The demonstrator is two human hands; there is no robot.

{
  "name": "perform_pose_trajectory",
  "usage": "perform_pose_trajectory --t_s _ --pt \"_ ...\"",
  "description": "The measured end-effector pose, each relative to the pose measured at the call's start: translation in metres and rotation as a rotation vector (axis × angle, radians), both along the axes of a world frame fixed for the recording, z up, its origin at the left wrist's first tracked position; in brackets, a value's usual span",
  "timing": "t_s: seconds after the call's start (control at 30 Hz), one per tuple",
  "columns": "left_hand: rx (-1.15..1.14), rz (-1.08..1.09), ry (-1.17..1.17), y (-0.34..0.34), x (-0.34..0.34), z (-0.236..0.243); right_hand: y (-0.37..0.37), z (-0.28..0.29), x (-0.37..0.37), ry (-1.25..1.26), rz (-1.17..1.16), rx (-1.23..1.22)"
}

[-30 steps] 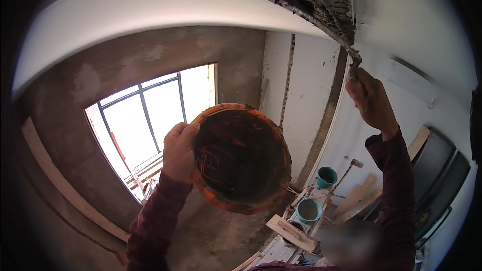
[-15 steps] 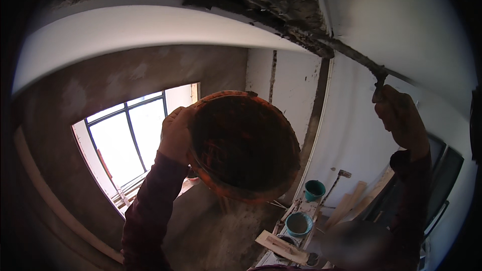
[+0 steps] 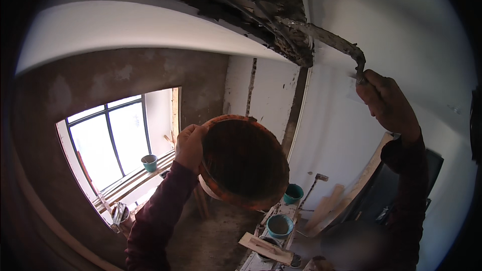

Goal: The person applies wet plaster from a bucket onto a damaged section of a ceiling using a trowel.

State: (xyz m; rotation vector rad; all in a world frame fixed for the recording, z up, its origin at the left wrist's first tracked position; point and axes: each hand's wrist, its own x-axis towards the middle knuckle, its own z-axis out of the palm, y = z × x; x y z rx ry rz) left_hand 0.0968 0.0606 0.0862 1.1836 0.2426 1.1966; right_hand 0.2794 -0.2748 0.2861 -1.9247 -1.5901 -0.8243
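My left hand [image 3: 191, 145] grips the rim of an orange basin [image 3: 243, 165], tilted toward me, its inside dark and stained. My right hand [image 3: 386, 100], raised at the right, is wrapped round the handle of a mortar-caked trowel [image 3: 336, 42]. Its long narrow blade reaches up to the edge of a rough, dark recess [image 3: 251, 10] in the ceiling, where pipes or rods run along it. Whether the blade touches the surface I cannot tell.
Below, a plank platform carries teal buckets [image 3: 279, 227] and a wooden board [image 3: 266, 248]. More boards [image 3: 326, 203] and dark panels lean at the right wall. A window [image 3: 108, 143] at the left has a bucket [image 3: 149, 163] on its sill. The lower right is blurred.
The trowel and my right hand swung rightward, then rose back toward the recess. The basin dipped slightly after rising. The view shifted, showing the bucket on the windowsill.
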Motion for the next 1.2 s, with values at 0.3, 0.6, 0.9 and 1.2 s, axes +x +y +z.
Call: perform_pose_trajectory --t_s 0.3,0.6,0.9,1.2 --pt "0.058 0.052 0.019 -0.003 -0.014 -0.020 0.005 0.009 -0.027 -0.045 -0.032 -0.054" --pt "0.069 0.089 -0.004 0.004 -0.005 -0.038 0.025 0.023 -0.044 -0.132 -0.092 -0.097" --pt "0.074 0.160 0.082 0.007 0.004 -0.044 0.038 0.049 -0.069 -0.232 -0.193 -0.169" --pt "0.110 0.239 0.113 0.011 0.001 -0.027 0.056 0.045 -0.093 -0.373 -0.283 -0.232"
